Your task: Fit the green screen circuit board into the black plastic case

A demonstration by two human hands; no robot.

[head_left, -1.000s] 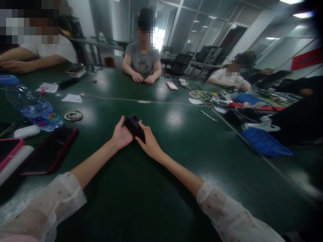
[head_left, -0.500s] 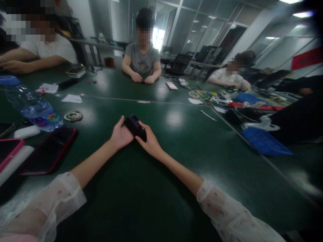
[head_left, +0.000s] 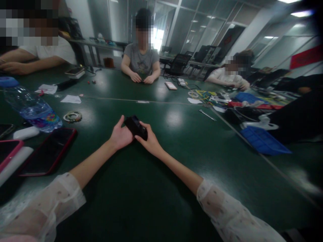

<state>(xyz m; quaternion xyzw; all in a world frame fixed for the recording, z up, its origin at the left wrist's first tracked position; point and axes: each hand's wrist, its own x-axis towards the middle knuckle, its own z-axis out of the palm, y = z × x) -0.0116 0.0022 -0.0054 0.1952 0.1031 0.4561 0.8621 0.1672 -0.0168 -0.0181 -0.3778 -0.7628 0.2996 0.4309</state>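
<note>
A small black box (head_left: pixel 134 125) sits between the two hands, its upper face dark with a few glossy patches and its finer detail too dim to read. It lies slantwise, the far end angled left over the open left hand (head_left: pixel 122 135), the near end gripped by the right hand's fingers (head_left: pixel 143 142), above the green worktop (head_left: pixel 141 195).

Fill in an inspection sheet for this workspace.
Surface: green table, glossy, reflecting light.
Item in hand: black device, details too dark to read.
Clutter: bottle and red-edged phone at left; wrench and blue tray at right.
Hands: right hand grips the device's right end; left hand open at its left end.
Cables: yellow cables, looped, beyond the wrench.
Surroundings: person in grey opposite; black chair beyond.
</note>
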